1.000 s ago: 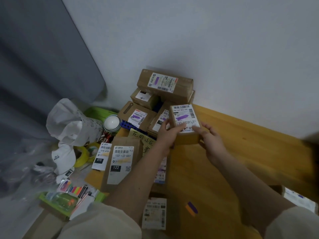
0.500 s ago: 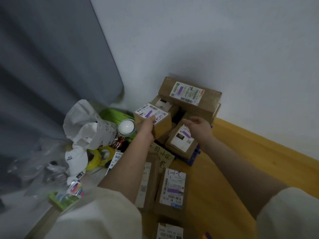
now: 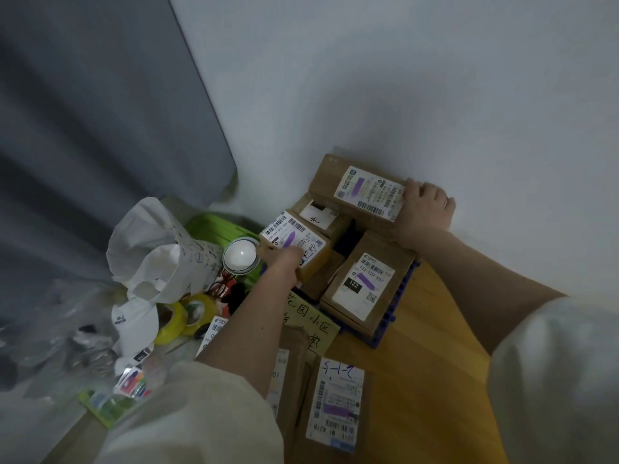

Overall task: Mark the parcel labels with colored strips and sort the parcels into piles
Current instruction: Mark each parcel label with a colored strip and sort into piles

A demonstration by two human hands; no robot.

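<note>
My left hand (image 3: 284, 264) grips a small brown parcel (image 3: 313, 252) whose white label carries a purple strip, holding it at the left of the pile by the wall. My right hand (image 3: 425, 209) grips the right end of the long top box (image 3: 326, 177), which also has a purple-marked label. Below it lies a flat parcel numbered 122 (image 3: 385, 259) with a purple strip, resting on a blue tray (image 3: 398, 296). Nearer me on the wooden table (image 3: 418, 363) lies another purple-marked parcel (image 3: 336, 405).
A handwritten yellow sign (image 3: 311, 321) sits in front of the pile. To the left are a white bag (image 3: 157, 249), a round white lamp (image 3: 239, 256), yellow tape rolls (image 3: 186, 318), a white cap (image 3: 134, 321) and colored strip packs (image 3: 132, 385). A grey curtain hangs at left.
My left hand has kept the small parcel by the pile's left side. My right hand moved up from the 122 parcel to the right end of the top box. My view has come closer.
</note>
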